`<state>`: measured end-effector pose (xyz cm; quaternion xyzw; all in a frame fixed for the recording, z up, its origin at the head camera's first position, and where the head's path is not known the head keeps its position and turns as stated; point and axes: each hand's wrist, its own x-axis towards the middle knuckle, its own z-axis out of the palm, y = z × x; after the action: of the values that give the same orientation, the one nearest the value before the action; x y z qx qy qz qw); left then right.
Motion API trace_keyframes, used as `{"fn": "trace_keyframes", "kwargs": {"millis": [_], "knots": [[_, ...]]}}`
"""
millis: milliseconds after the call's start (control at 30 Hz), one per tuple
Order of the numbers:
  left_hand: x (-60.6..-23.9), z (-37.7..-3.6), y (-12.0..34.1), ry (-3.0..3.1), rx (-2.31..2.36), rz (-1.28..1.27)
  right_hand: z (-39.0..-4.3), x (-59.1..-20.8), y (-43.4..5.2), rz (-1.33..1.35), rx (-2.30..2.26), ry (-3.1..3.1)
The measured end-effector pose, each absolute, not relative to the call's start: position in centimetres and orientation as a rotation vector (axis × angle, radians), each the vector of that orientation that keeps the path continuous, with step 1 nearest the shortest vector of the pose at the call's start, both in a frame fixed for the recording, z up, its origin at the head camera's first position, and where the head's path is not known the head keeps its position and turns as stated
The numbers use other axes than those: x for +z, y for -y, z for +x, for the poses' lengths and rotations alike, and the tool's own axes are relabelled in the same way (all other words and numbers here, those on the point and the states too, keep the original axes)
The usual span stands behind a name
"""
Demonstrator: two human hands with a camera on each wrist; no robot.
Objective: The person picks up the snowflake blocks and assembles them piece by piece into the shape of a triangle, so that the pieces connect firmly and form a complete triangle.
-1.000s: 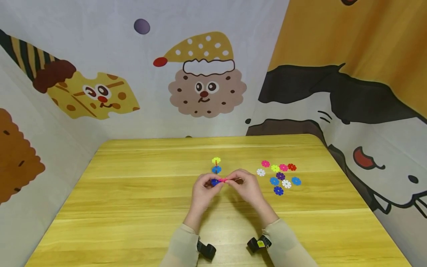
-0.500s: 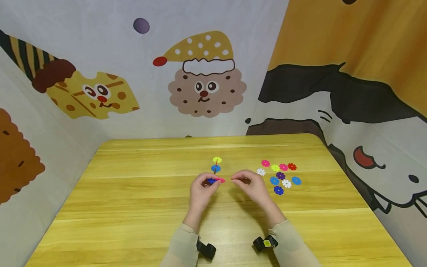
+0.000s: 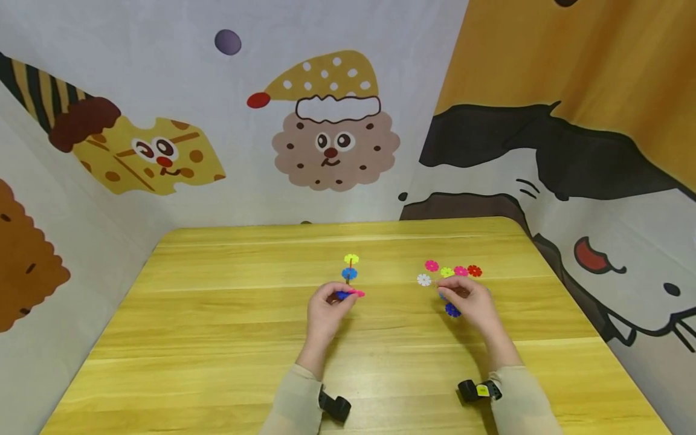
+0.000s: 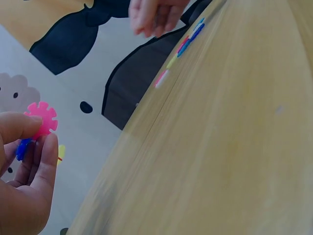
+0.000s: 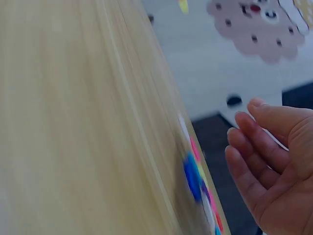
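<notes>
My left hand (image 3: 327, 311) pinches a pink snowflake disc (image 4: 47, 116) between thumb and fingers. A dark blue disc (image 4: 22, 149) adjoins it, partly covered by the fingers. Beyond them in the head view, a light blue disc (image 3: 350, 273) and a yellow disc (image 3: 351, 259) continue the joined chain, with thin edge-on discs between. My right hand (image 3: 472, 302) hovers over the loose discs on the right, its fingers loosely bent and nothing in them in the right wrist view. Below its fingertips lies a loose dark blue disc (image 3: 452, 310); other discs are hidden behind the hand.
Around the right hand lie a white disc (image 3: 424, 280), a pink disc (image 3: 432, 266), a yellow disc (image 3: 447, 272) and a red disc (image 3: 475, 270). The wooden table (image 3: 217, 338) meets a cartoon-printed curtain (image 3: 244, 205) at the back.
My right hand has let go of the pink disc and moved right, over the loose discs. The left hand stays nearly in place with the chain.
</notes>
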<state>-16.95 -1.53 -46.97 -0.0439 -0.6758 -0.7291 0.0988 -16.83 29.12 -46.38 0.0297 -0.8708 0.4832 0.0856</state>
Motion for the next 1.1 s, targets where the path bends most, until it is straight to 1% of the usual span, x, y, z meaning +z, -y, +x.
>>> {"fn": "trace_keyframes", "kwargs": {"millis": [267, 500, 733, 1100], "knots": [[-47.3, -17.0, 1.7, 1.999, -2.149, -0.149, -16.2, -46.5, -34.4, 0.022, 1.289, 2.691], [-47.2, -17.0, 1.8, 2.023, -2.134, -0.151, -16.1, -46.8, -37.2, -0.059, 1.137, 2.759], [-46.7, -17.2, 2.1, 2.039, -2.132, -0.144, -16.2, -47.2, -38.5, -0.015, 1.093, 2.823], [-46.8, -17.3, 2.3, 2.051, -2.135, -0.144, -16.7, -47.9, -39.1, 0.04, 1.089, 2.881]]}}
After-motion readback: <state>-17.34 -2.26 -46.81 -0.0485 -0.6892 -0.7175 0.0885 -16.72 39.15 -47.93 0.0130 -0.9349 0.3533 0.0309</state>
